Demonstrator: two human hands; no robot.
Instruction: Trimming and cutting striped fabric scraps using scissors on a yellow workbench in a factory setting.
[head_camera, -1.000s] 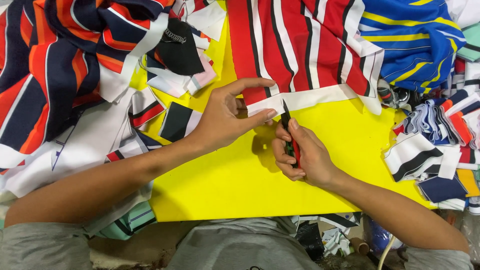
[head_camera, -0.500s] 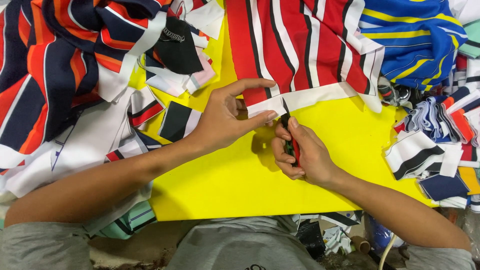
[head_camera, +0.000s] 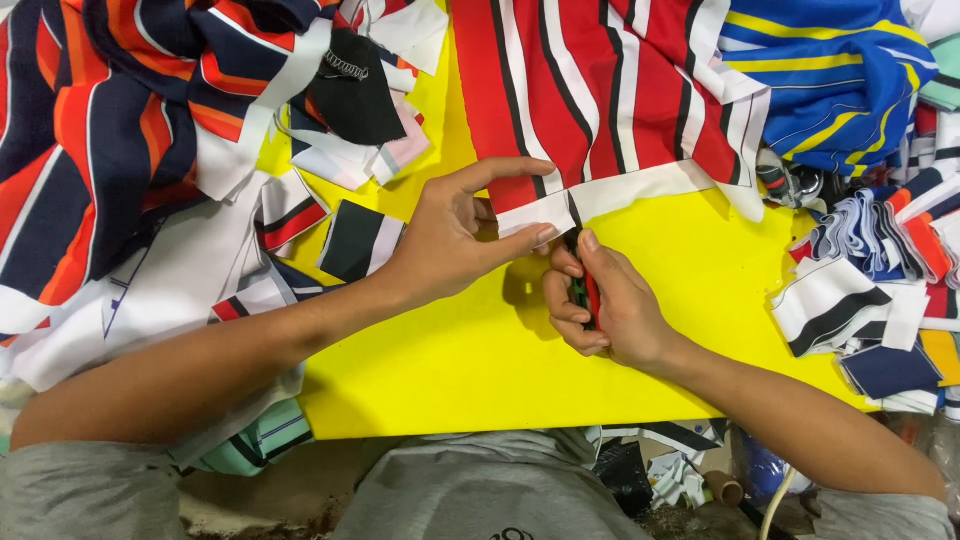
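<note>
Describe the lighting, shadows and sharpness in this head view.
Head view: bright, even light with no glare; a soft shadow falls on the yellow board under the left hand; right hand and striped cloth are sharp; edges bend slightly outward.

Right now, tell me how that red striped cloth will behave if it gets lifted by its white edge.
Probably floppy: the red striped cloth lies in soft folds on the yellow board. Likely light, since the left hand pins its edge with fingertips alone. It may slide easily on the smooth board.
</note>
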